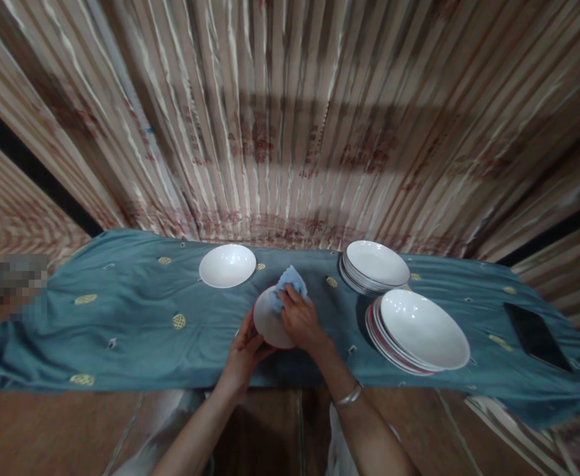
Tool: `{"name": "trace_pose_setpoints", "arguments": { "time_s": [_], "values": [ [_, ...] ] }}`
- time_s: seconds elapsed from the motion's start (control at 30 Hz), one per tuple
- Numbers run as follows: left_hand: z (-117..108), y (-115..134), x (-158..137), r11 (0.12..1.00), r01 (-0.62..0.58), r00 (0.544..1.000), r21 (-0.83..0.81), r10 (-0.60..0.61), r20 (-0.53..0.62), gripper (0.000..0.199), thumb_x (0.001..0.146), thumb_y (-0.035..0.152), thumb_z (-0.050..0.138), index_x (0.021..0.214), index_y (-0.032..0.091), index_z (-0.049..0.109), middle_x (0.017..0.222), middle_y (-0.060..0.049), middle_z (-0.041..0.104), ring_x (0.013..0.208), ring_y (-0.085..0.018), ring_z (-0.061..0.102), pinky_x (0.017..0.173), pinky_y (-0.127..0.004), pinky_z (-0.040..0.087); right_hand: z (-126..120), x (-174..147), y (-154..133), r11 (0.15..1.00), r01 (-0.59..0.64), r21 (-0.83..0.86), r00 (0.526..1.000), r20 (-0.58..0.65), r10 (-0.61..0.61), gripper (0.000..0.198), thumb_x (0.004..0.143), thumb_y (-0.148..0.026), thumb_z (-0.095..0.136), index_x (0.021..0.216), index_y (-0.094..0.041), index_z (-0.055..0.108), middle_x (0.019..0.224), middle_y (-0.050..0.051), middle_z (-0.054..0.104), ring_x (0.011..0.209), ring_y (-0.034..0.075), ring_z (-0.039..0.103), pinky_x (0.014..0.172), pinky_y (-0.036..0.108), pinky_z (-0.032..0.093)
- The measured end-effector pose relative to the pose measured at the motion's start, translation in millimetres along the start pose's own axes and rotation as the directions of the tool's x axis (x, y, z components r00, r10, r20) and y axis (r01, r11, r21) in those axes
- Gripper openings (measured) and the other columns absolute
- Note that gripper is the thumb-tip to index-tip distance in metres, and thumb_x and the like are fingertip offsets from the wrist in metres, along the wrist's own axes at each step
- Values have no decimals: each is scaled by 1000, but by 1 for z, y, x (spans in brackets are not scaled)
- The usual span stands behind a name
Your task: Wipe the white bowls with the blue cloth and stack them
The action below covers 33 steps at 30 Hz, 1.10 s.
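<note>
A white plate with a red rim (271, 328) is held tilted above the near edge of the cloth-covered table. My left hand (247, 345) grips it by its left and lower rim, fingers closed around the edge. In my right hand (300, 318) is a light blue cloth (290, 279), bunched under the fingers and pressed against the plate's inner face at the upper right. Part of the plate is hidden behind that hand and the cloth. Beyond it, to the left, a single white plate (227, 266) lies on the table.
Two stacks of plates stand to the right, a farther stack (376, 263) and a nearer stack (423, 329). A black phone (538, 336) lies at the right end of the blue-green tablecloth (135, 317). Pleated curtains (290, 132) hang behind. A blurred-out patch (6, 287) is at far left.
</note>
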<state>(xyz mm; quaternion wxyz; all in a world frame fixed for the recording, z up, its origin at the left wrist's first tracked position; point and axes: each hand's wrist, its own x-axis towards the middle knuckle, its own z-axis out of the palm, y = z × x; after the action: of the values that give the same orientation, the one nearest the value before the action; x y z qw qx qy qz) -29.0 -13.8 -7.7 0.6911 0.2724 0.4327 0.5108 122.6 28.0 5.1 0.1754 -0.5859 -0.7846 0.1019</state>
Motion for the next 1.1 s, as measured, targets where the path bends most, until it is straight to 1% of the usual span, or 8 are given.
{"name": "trace_pose_setpoints", "arguments": {
  "time_s": [0.13,0.27,0.37,0.5,0.63,0.77,0.93,1.1],
  "values": [
    [1,2,-1,1000,15,1000,-3,-15,12,71,65,23,72,132,28,46,137,-8,49,119,-32,50,81,-41,56,5,2,-1,993,6,120,998,55,-12,49,89,-15,40,137,-7,40,149,17,27,137,26,29,110,43,30],
    [-1,0,-1,1000,3,1000,-2,-3,27,69,67,25,71,131,30,47,138,-7,49,121,-32,48,82,-43,56,11,4,-3,948,91,304,990,78,-120,50,89,-17,40,138,-9,38,150,16,25,136,24,32,111,42,30],
    [-3,-3,1,1000,12,1000,-20,-12,8,68,65,26,72,129,32,49,140,-6,46,124,-32,45,82,-42,55,12,5,-5,902,151,404,972,108,-211,49,88,-16,42,136,-10,40,150,16,27,135,22,32,112,41,28],
    [-3,-5,3,999,26,999,-26,-28,-42,71,61,25,73,127,29,49,139,-7,47,123,-33,47,81,-42,55,5,5,-6,843,196,502,938,155,-311,44,87,-15,44,131,-11,48,146,14,35,135,20,33,112,37,27],
    [0,-2,1,1000,15,999,-9,-15,-38,67,61,23,71,125,27,51,135,-7,51,119,-30,51,81,-41,56,0,3,-6,809,194,556,923,176,-342,39,88,-15,45,126,-17,55,143,11,42,130,18,40,110,35,30],
    [1,-1,0,1000,0,1000,4,0,-29,61,63,23,71,121,30,55,137,-5,50,122,-29,48,82,-40,55,2,0,-15,828,206,521,945,113,-306,40,88,-14,42,127,-16,54,142,10,43,130,18,41,110,36,31],
    [-5,-6,4,1000,-5,999,-6,5,-32,63,64,26,73,124,30,53,140,-5,46,120,-30,50,81,-40,56,9,3,-25,910,227,346,968,21,-250,47,88,-11,38,134,-11,44,145,13,37,132,20,36,111,39,31],
    [-3,-2,2,1000,1,1000,-3,-1,17,67,66,25,72,129,31,49,138,-5,49,118,-30,52,81,-41,56,10,11,-16,984,135,119,991,-22,-134,50,85,-6,37,135,-5,41,147,18,33,134,25,32,111,43,30]
  ]
}}
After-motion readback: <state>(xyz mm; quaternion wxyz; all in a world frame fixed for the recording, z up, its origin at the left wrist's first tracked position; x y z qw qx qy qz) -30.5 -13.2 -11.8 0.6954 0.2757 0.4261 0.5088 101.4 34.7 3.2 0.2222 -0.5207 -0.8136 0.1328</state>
